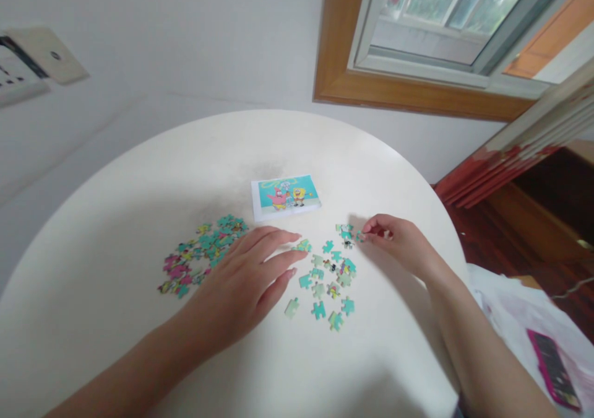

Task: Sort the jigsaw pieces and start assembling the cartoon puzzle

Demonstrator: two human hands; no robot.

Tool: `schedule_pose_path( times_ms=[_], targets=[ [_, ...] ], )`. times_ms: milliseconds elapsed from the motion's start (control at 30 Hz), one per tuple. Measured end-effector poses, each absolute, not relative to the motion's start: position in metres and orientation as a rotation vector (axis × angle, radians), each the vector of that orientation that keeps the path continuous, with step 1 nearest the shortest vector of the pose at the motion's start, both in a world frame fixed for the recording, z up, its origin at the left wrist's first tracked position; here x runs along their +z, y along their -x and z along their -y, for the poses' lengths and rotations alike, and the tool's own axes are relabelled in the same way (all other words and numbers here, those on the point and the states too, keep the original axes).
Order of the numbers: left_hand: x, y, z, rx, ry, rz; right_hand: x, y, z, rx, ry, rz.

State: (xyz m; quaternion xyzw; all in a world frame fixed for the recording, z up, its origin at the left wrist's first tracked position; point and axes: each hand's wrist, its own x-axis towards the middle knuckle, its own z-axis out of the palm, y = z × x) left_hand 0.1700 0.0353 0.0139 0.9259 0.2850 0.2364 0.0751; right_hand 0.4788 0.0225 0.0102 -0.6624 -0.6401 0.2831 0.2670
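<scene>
My left hand point(248, 275) is stretched flat over the table between two groups of jigsaw pieces, its fingers apart and pointing right. Close to its fingertips lies a small yellow-green cluster of pieces point(304, 246). A heap of turquoise, pink and yellow pieces point(211, 241) lies to its left, partly hidden by the hand. On the right, my right hand point(394, 238) pinches a small turquoise puzzle piece point(360, 236) between thumb and fingers. Just left of it are a few pieces close together point(344, 232). Several loose pieces point(318, 310) are spread between the hands.
A reference picture card point(288, 196) with cartoon figures lies behind the pieces on the round white table point(260, 136). A wall and a wood-framed window point(343, 90) stand behind. To the lower right, a pink-edged phone point(554, 368) rests on white sheeting.
</scene>
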Motion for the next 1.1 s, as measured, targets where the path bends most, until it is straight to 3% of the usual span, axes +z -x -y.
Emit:
schedule_pose_path(
  times_ms=[200, 633, 1100],
  targets=[
    [0.013, -0.171, -0.036, 0.699, -2.777, -0.853, 0.007, -0.48, -0.025, 0.61, 1.865, 1.869],
    [0.013, -0.171, -0.035, 0.688, -2.766, -0.861, -0.009, -0.463, -0.028, 0.139, 1.609, 2.055],
    [0.015, -0.171, -0.034, 0.699, -2.754, -0.87, -0.015, -0.458, -0.034, 0.177, 1.599, 2.024]
  ],
)
